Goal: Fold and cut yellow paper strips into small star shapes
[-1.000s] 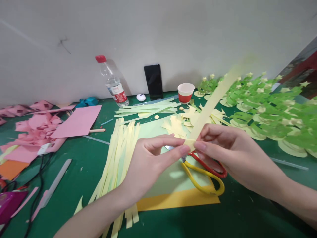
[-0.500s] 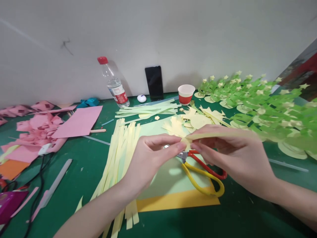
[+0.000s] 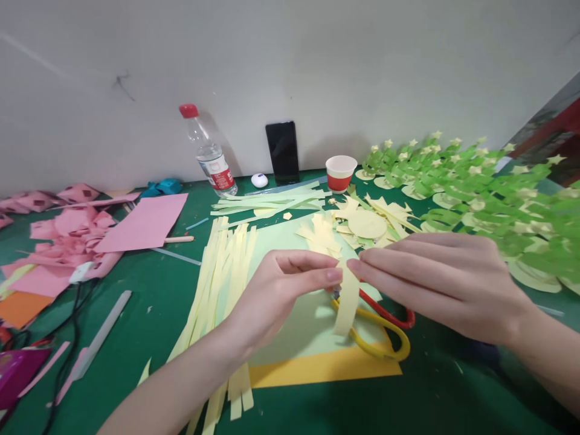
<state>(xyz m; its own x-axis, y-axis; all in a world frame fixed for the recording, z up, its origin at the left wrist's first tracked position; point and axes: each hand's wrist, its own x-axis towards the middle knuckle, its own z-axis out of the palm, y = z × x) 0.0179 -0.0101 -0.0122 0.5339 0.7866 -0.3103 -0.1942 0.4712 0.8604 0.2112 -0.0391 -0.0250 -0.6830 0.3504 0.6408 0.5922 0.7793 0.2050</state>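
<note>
Paper strip (image 3: pixel 348 299), pale yellow, hangs in the head view between the two hands, in front of the scissors (image 3: pixel 385 321), its loose lower part crossing the yellow handle. A second ago its long tail pointed up and away beyond the scissors; half a second ago it lay to the right, over the right hand; now it drops toward the near side. I take that to mean that the strip has been turned over its pinched end, so that the folding there has moved on by a step.

Just left of the scissors' handles, the left hand (image 3: pixel 272 296) pinches the strip's upper end between thumb and forefinger, the forearm coming in from the near left. The right hand (image 3: pixel 457 284) comes in from the right of the scissors, its back uppermost, fingers stretched together toward the strip's right edge. Whether those fingertips grip it or only press against it is not clear, as the fold is small and partly hidden.

Beneath the scissors lies a light green sheet (image 3: pixel 290 326); left of them lie cut yellow strips (image 3: pixel 212 290), and beyond them yellow scraps (image 3: pixel 368 225).
</note>
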